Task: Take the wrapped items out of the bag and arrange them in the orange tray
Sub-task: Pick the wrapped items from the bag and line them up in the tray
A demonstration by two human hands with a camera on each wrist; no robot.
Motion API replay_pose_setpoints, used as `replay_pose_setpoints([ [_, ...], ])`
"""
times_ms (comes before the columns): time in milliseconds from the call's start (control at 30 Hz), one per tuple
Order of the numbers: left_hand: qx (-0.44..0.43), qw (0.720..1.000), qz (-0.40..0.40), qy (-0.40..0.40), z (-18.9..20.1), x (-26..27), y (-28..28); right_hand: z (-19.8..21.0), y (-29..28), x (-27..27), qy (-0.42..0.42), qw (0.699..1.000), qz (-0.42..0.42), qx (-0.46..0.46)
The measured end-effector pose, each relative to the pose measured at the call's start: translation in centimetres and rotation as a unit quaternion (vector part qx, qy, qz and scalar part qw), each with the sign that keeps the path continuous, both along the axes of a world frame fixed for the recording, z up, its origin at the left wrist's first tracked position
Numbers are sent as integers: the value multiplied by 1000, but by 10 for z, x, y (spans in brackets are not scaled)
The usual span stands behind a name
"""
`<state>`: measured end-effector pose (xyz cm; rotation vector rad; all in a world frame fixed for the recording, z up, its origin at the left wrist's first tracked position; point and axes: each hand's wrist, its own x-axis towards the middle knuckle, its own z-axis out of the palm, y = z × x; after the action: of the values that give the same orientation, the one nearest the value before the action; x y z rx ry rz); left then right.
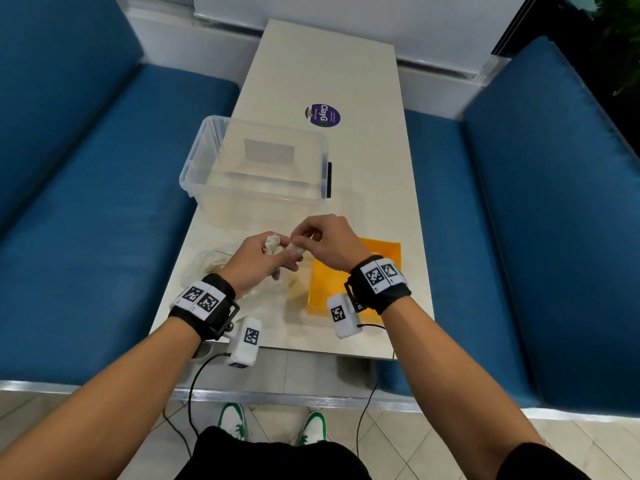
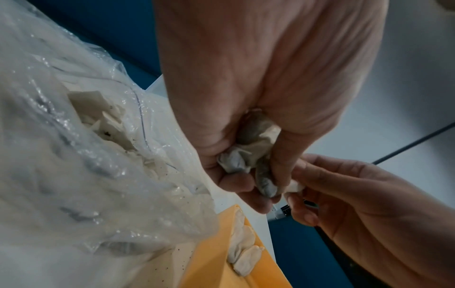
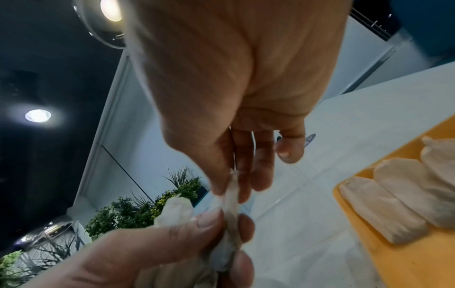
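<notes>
**Inspector:** Wrapped items, status. A small bunch (image 2: 242,154) sits crumpled in the left hand (image 1: 258,261), above the bench (image 1: 325,67) and just to the bag side of the orange tray (image 1: 320,289). The left grip is closed around that bunch, fingers curled under it, which I judge keeps the spare pieces together while one is drawn off.

**Clerk:** And the right hand?

**Inspector:** The right hand (image 1: 329,242) pinches the end of a single wrapped piece (image 3: 230,212) between thumb and fingertips; the left thumb (image 3: 172,233) presses on the same piece. Both hands hold it, so I read this as separating one piece from the bunch before it goes into the tray.

**Clerk:** What is in the tray?

**Inspector:** Several pale wrapped pieces (image 3: 384,210) lie side by side along one edge, touching. That row suggests each new piece goes next to the last.

**Clerk:** The bag?

**Inspector:** A clear plastic bag (image 2: 74,155) lies slumped on the bench just beside the tray, on its left, with more pale pieces showing through it. The task looks partly done.

**Clerk:** Anything else?

**Inspector:** A clear plastic tub (image 1: 207,133) stands beyond the tray, apart from it. Its contents, if any, cannot be made out.
</notes>
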<state>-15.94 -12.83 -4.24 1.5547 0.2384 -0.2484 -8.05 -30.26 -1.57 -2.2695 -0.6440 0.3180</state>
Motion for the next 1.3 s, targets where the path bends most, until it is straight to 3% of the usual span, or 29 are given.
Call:
replay_pose_setpoints([
  [233, 99, 995, 18, -28, -7, -6, 0, 6, -1, -2, -1, 999, -21, 27],
  [433, 76, 996, 39, -27, -8, -6, -5, 15, -12, -5, -36, 999, -38, 0],
  [600, 68, 996, 62, 12, -14, -3, -3, 25, -52, 6, -68, 995, -61, -45],
  [800, 66, 994, 81, 37, -20, -4, 2, -11, -103, 20, -19, 979, -92, -182],
  [1033, 62, 994, 84, 45, -23, -6, 4, -54, -112, 28, 30, 963, -133, -232],
  [1300, 58, 992, 101, 56, -24, -6, 11, -65, -107, 40, -25, 950, -170, -262],
])
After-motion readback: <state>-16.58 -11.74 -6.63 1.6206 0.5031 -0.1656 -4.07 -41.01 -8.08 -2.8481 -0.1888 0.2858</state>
